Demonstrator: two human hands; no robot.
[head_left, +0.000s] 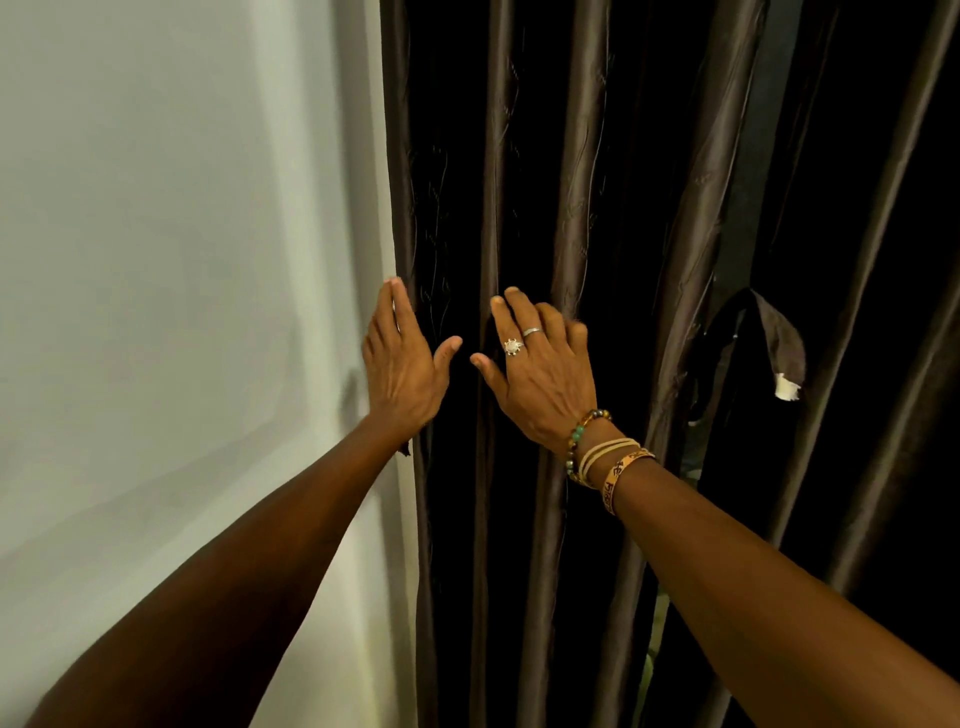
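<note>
We see both hands raised to a dark brown curtain (576, 182) that hangs beside a pale wall (182, 260) on the left. The left hand (402, 374) lies flat at the curtain's left hem, just where cloth meets wall. Its fingers are straight and close together, pointing up, and the thumb is spread out to the right; it grips nothing. The right hand (540, 374) is near it, a little to the right, laid over the next folds with the fingers fanned apart and only slightly bent and the thumb stretched left toward the other thumb. It too is spread wide and pinches no cloth that we can make out. We cannot tell whether the palms press on the fabric or only the fingertips touch it. So the curtain is directly under and in front of both hands, with its edge along the left hand's fingers and one raised fold running up between the two thumbs. The cloth has a dull satin sheen and falls in long vertical pleats whose ridges catch the light while the hollows are nearly black. A faint stitched pattern of thin wavy lines shows on the leftmost panels. Further right, a loop of the same brown fabric (779, 343) hangs loose against the pleats, with a small white tag (787, 387) at its lower end. The right hand wears two rings (513, 346), and beaded and woven bracelets (605, 457) sit at its wrist.
</note>
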